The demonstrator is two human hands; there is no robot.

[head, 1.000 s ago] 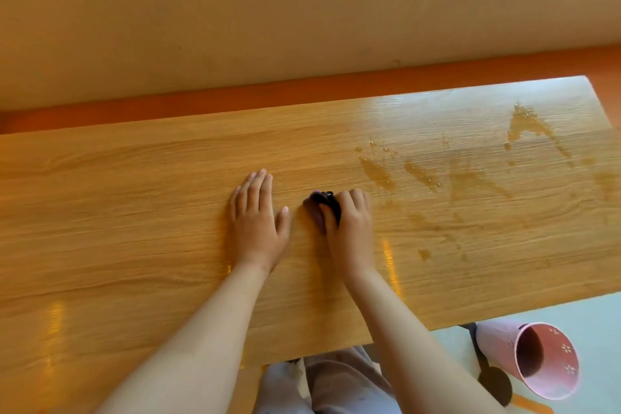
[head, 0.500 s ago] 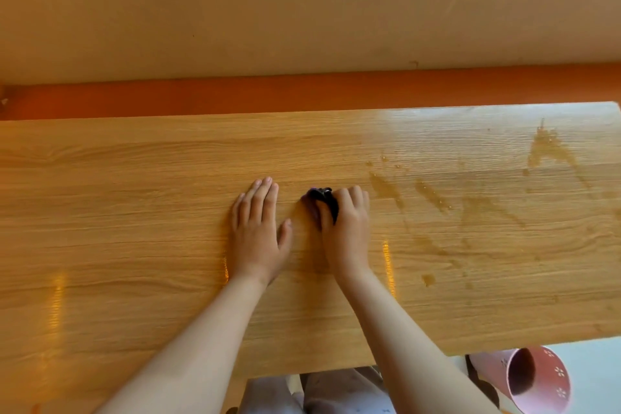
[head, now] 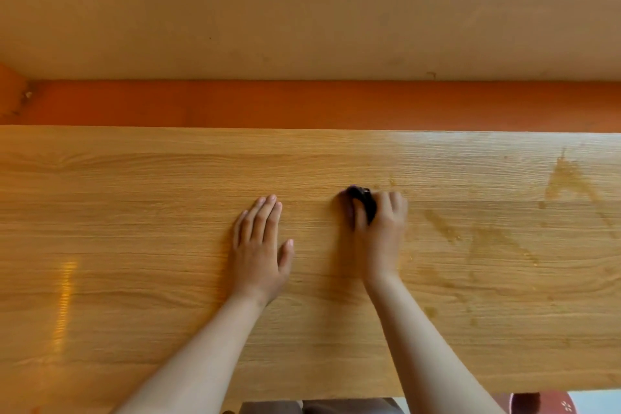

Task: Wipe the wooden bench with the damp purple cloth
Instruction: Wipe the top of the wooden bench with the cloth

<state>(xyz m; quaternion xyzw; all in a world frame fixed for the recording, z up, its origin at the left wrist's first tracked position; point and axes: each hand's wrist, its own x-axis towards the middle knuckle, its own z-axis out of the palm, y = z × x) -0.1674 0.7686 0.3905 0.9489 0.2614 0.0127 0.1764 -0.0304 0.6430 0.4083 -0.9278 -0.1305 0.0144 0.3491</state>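
Note:
The wooden bench [head: 134,245] fills the view from left to right, light oak with a glossy top. My right hand [head: 381,232] presses a small bunched dark purple cloth [head: 364,202] onto the bench near its middle; most of the cloth is hidden under the fingers. My left hand [head: 260,252] lies flat on the wood a short way to the left, fingers together, holding nothing. Wet streaks and drops [head: 497,239] mark the bench surface to the right of the cloth.
A beige wall [head: 302,10] with an orange skirting strip [head: 302,104] runs just behind the bench's far edge. A pink cup [head: 551,405] with flower marks shows below the near edge at the bottom right, beside my grey-clothed legs [head: 319,408].
My right hand with the cloth has slid to the right, away from my left hand. The view has tilted, so the bench sits lower and the pink cup is nearly out of frame.

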